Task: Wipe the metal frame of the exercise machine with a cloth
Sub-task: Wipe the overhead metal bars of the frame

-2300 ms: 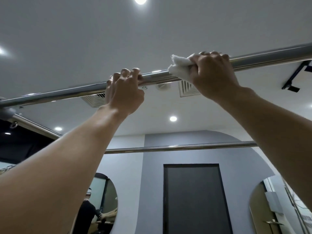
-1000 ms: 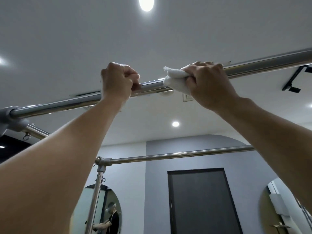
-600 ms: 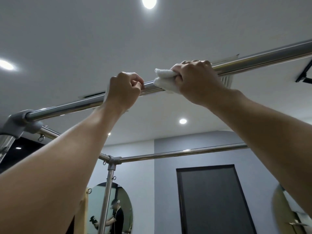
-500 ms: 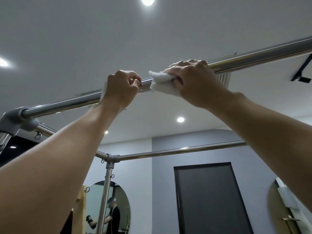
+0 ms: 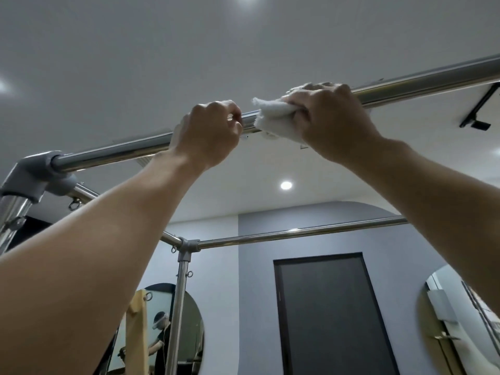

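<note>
Head view: the right hand [image 5: 332,120] wraps the white cloth [image 5: 273,117] around the overhead bar [image 5: 433,79]. The left hand [image 5: 208,131] curls round the same bar just beside the cloth. The cloth could bump that fist, and I judge the patch under it may go unwiped. The loose cloth end might slip free. No writing or brand can be read.

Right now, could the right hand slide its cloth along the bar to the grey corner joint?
Probably not: the left hand grips the bar between cloth and corner joint, blocking it.
</note>
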Demonstrator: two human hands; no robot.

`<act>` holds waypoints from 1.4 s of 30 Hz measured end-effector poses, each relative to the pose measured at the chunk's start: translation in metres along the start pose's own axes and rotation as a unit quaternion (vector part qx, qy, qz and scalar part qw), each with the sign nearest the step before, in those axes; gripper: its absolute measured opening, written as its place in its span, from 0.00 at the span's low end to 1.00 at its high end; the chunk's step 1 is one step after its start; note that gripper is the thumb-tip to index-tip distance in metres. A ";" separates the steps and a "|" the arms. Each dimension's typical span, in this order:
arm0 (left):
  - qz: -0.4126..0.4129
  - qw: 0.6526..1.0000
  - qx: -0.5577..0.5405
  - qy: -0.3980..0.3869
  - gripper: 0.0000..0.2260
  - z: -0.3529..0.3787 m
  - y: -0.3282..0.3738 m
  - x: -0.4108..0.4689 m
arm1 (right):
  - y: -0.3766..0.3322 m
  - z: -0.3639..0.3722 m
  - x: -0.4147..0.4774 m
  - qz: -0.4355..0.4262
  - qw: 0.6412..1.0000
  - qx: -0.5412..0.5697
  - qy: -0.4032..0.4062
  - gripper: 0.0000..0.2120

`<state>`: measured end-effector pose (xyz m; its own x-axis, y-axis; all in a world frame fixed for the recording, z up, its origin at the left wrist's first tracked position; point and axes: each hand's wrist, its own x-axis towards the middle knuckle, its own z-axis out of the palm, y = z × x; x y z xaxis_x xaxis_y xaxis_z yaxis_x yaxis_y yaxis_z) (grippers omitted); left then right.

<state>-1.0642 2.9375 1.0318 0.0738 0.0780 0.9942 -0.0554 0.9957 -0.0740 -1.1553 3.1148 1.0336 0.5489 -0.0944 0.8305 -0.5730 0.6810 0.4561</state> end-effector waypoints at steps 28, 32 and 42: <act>0.022 0.992 0.109 0.058 0.14 -0.012 -0.086 -0.013 | -0.073 0.059 0.041 0.005 0.999 -0.045 -0.031 0.12; 0.024 0.991 0.115 0.065 0.13 -0.010 -0.089 -0.013 | -0.060 0.050 0.020 -0.016 0.999 -0.017 0.029 0.20; 0.006 0.987 0.134 0.091 0.15 -0.013 -0.114 -0.029 | -0.101 0.076 0.051 0.034 0.999 -0.030 -0.020 0.13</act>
<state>-1.0467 2.8227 1.0104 0.2483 0.1225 0.9609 -0.3171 0.9476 -0.0389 -1.1162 2.9860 1.0545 0.4849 -0.0753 0.8713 -0.5691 0.7293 0.3798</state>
